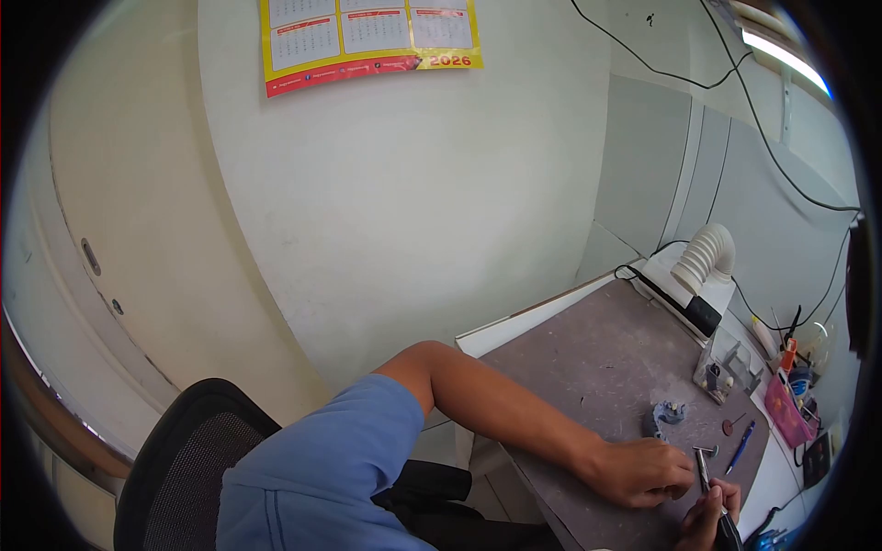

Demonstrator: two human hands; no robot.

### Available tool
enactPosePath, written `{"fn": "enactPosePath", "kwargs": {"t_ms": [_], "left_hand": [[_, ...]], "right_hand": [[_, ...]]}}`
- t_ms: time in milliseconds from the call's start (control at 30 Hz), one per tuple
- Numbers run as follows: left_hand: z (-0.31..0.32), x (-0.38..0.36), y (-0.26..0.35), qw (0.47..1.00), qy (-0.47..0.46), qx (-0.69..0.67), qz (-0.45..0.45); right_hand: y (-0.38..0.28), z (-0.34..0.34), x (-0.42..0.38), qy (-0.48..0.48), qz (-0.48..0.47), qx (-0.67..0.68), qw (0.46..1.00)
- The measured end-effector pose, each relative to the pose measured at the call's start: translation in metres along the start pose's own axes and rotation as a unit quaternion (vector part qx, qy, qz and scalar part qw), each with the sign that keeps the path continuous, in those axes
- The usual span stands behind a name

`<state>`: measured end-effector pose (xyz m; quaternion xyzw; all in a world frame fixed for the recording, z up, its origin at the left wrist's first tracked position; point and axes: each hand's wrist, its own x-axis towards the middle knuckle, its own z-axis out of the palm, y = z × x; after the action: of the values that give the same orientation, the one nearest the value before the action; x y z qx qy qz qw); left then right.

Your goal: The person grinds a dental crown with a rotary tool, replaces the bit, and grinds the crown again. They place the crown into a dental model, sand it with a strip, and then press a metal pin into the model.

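Steadying left hand flat-knuckled on grey mat, fingertips pinching something too small to identify; right hand wrapped around rotary handpiece, tip angled toward that pinch.

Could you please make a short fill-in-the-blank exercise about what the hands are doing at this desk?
1. The right hand holds a slim metal ____.
2. The left hand rests on the grey ____.
3. A ____ pen lies on the mat, beyond the hands.
4. The calendar on the wall shows the year ____.

Missing words: handpiece; mat; blue; 2026
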<state>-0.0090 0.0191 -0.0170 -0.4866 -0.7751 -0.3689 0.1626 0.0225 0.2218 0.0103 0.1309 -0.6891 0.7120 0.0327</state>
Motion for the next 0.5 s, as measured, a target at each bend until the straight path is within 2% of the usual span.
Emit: {"fn": "enactPosePath", "kwargs": {"t_ms": [133, 267, 300, 333, 400, 433, 500], "left_hand": [[0.003, -0.001, -0.003, 0.999, 0.032, -0.001, 0.001], [-0.003, -0.002, -0.006, 1.0, 0.015, -0.012, -0.016], [-0.009, -0.003, -0.004, 1.0, 0.021, 0.011, -0.015], [-0.009, -0.003, -0.002, 0.999, 0.029, 0.02, -0.014], [-0.011, -0.002, -0.006, 0.997, 0.037, -0.059, -0.036], [-0.017, 0.002, 0.003, 0.987, 0.031, -0.113, -0.113], [-0.016, 0.006, 0.005, 0.92, 0.034, -0.311, -0.236]], "right_hand": [[-0.004, 0.0, -0.001, -0.005, 0.013, -0.011, 1.0], [0.004, -0.002, 0.004, -0.004, -0.007, -0.004, 1.0], [0.011, -0.007, 0.005, 0.002, -0.011, 0.002, 1.0], [0.037, -0.013, 0.013, 0.048, -0.042, 0.028, 0.998], [0.03, -0.008, 0.009, 0.037, -0.043, 0.021, 0.998], [0.024, -0.009, 0.007, 0.024, -0.041, 0.019, 0.999], [0.022, -0.008, 0.007, 0.019, -0.062, 0.005, 0.998]]}}
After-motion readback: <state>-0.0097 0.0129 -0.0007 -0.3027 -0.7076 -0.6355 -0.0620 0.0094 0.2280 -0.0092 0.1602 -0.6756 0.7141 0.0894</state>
